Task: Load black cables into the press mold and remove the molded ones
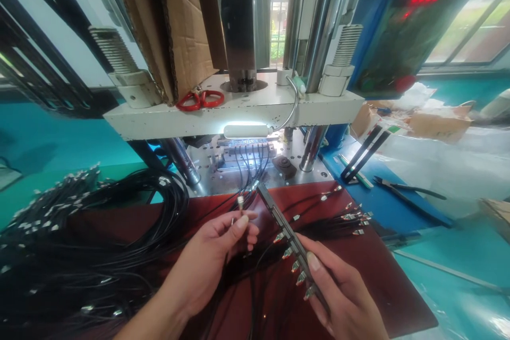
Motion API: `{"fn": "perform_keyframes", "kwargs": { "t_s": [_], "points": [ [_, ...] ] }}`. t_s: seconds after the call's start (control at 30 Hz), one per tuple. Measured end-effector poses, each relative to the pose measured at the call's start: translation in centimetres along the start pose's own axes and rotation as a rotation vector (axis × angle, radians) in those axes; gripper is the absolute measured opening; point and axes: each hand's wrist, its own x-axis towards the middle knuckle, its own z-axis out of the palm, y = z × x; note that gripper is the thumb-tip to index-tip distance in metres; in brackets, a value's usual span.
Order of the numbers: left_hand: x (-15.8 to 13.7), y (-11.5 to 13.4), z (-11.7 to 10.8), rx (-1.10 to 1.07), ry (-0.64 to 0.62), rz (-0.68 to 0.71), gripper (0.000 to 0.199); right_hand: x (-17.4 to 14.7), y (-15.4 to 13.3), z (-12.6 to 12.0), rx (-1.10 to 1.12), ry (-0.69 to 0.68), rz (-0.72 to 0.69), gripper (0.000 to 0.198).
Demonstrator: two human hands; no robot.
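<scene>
My left hand (pixel 217 247) is closed, thumb against fingers, on a thin black cable whose small metal connector (pixel 240 202) sticks up above the fingertips. In my right hand (pixel 338 287) is a long dark metal bar (pixel 292 239), tilted up and to the left. Several small metal connectors (pixel 300 278) sit along the bar's left edge, near my right thumb. Black cables (pixel 255 297) hang below the two hands. Just beyond the bar's far end, several cables run into a lit fixture (pixel 247 155) under the press.
A white press plate (pixel 235 109) with red-handled scissors (pixel 200 100) and a lamp (pixel 246 131) spans the middle. Coiled black cables (pixel 167 212) pile up at left. Loose cable ends (pixel 350 217) lie on the reddish-brown board (pixel 398 297). Pliers (pixel 398 191) rest at right.
</scene>
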Motion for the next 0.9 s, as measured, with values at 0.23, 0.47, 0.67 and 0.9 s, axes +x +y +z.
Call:
{"fn": "perform_keyframes", "kwargs": {
  "t_s": [0.23, 0.47, 0.67, 0.9],
  "points": [
    [0.3, -0.8, -0.4, -0.314, -0.016, -0.059, 0.029, 0.0, 0.2, -0.1, -0.025, -0.015, -0.069, 0.044],
    [0.4, -0.6, 0.6, -0.112, 0.026, -0.039, 0.024, -0.1, -0.1, 0.0, -0.036, 0.013, -0.110, 0.046],
    [0.4, -0.5, 1.9, 0.224, 0.133, -0.045, 0.027, -0.3, -0.5, 0.3, -0.007, 0.010, -0.071, 0.045],
    [0.7, -0.7, 2.1, 0.242, 0.098, -0.001, 0.026, -0.1, -0.2, 0.1, -0.037, -0.014, -0.092, 0.046]
  ]
}}
